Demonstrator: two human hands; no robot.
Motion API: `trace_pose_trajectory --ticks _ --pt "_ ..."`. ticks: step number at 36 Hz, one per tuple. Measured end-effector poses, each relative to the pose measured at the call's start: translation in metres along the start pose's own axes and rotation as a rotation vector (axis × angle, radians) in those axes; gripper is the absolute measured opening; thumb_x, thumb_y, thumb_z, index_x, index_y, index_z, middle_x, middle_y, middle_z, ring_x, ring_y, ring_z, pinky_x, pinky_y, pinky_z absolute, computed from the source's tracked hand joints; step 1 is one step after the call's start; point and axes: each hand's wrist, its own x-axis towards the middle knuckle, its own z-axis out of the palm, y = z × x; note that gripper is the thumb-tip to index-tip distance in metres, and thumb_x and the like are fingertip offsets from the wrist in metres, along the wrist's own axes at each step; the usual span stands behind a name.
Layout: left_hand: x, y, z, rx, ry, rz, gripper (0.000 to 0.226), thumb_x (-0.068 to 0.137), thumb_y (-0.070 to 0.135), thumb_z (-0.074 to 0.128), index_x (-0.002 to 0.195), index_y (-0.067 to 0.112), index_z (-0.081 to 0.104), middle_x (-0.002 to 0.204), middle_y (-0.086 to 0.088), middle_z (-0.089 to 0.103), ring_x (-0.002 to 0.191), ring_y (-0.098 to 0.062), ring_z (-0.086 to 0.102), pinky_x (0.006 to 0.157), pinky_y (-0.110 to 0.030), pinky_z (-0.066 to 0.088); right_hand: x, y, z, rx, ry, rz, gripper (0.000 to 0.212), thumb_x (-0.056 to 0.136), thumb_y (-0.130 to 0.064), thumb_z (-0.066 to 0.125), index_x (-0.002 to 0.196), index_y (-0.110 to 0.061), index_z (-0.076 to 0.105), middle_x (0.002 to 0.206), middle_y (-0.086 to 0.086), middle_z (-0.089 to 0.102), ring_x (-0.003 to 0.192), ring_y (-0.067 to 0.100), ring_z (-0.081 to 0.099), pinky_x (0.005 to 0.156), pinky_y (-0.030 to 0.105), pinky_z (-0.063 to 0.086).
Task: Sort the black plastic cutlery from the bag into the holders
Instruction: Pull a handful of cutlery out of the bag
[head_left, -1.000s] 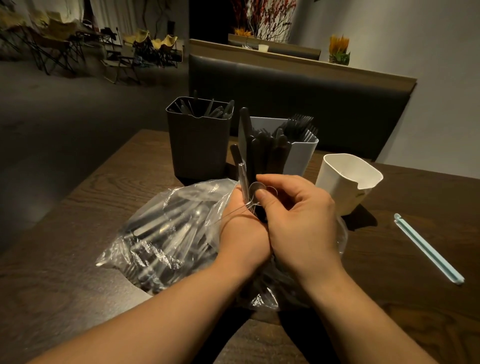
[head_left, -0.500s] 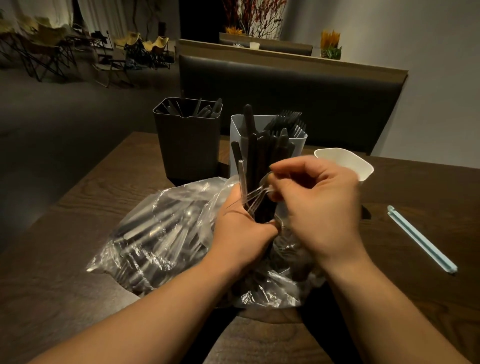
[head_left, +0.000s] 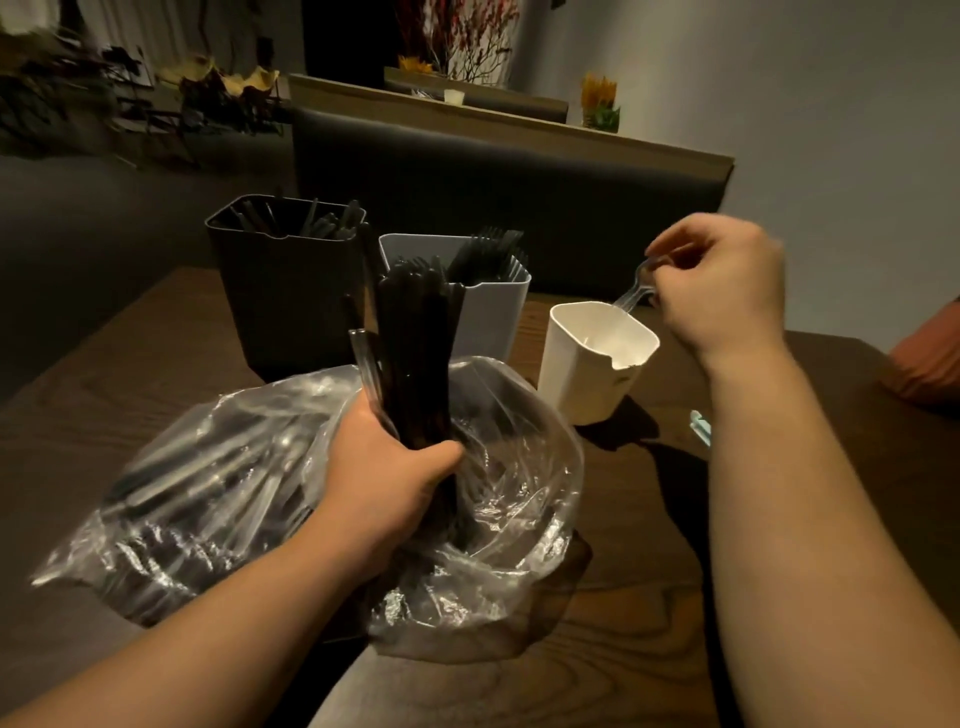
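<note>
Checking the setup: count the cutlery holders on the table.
3: the dark holder at back left, the grey holder beside it, the white holder nearest the right hand. None appears hidden.

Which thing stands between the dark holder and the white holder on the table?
The light grey holder, holding black forks, stands between the dark holder and the white holder, as the head view shows.
</note>
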Motion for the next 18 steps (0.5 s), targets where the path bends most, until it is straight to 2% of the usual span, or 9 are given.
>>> trace_pose_trajectory --ticks 2,6,9,11,13,15,18 --pt "0.001 -0.001 0.000 -0.003 -0.007 0.000 0.043 0.068 -0.005 0.082 0.099 0.021 0.065 0.086 0.003 0.076 0.082 -0.011 0.074 0.068 -0.028 0.056 -0.003 0.006 0.008 -0.069 -0.064 0.010 0.019 0.093 -0.007 0.065 0.102 -0.022 0.072 0.104 0.000 0.068 0.096 0.012 0.059 0.071 0.017 0.044" --pt "0.001 -0.001 0.000 -0.004 -0.019 0.011 0.043 0.069 -0.006 0.082 0.101 0.020 0.065 0.087 0.002 0.076 0.084 -0.012 0.074 0.068 -0.027 0.056 -0.010 0.015 0.020 -0.129 -0.223 0.057 0.016 0.090 -0.009 0.071 0.097 -0.023 0.074 0.097 0.000 0.068 0.093 0.017 0.063 0.074 0.026 0.048" --pt "0.003 -0.004 0.000 -0.010 -0.020 -0.002 0.045 0.068 -0.003 0.083 0.105 0.015 0.066 0.091 -0.002 0.076 0.087 -0.016 0.074 0.072 -0.033 0.058 -0.014 0.017 0.027 -0.187 -0.333 0.068 0.015 0.088 -0.014 0.074 0.092 -0.028 0.073 0.098 -0.002 0.066 0.097 0.018 0.062 0.079 0.031 0.052" --pt "0.003 -0.005 0.000 -0.013 -0.025 -0.010 0.049 0.066 -0.001 0.083 0.109 0.013 0.064 0.093 -0.003 0.075 0.088 -0.018 0.074 0.073 -0.035 0.059 -0.017 0.017 0.030 -0.250 -0.359 0.070 0.012 0.090 -0.018 0.072 0.095 -0.028 0.076 0.104 -0.002 0.069 0.104 0.021 0.061 0.089 0.041 0.054" --pt "0.002 -0.004 0.000 -0.012 -0.038 -0.012 0.050 0.067 -0.002 0.082 0.110 0.014 0.063 0.093 -0.002 0.074 0.088 -0.016 0.074 0.070 -0.031 0.058 -0.019 0.018 0.031 -0.356 -0.366 0.041 0.011 0.093 -0.028 0.070 0.100 -0.030 0.078 0.109 -0.001 0.070 0.111 0.025 0.057 0.097 0.046 0.047" --pt "0.000 0.000 -0.001 -0.001 -0.067 -0.021 0.052 0.069 -0.004 0.082 0.111 0.019 0.060 0.093 0.000 0.073 0.089 -0.013 0.073 0.070 -0.027 0.057 -0.019 0.019 0.027 -0.430 -0.361 0.006 0.016 0.094 -0.037 0.067 0.103 -0.031 0.078 0.110 0.000 0.069 0.115 0.026 0.050 0.096 0.046 0.038" --pt "-0.001 0.001 -0.003 0.008 -0.099 -0.031 0.055 0.070 -0.003 0.081 0.108 0.028 0.057 0.096 0.004 0.071 0.091 -0.008 0.071 0.073 -0.025 0.057 -0.018 0.020 0.020 -0.409 -0.347 0.012 0.026 0.097 -0.039 0.060 0.116 -0.028 0.074 0.120 0.002 0.066 0.119 0.030 0.045 0.094 0.046 0.035"
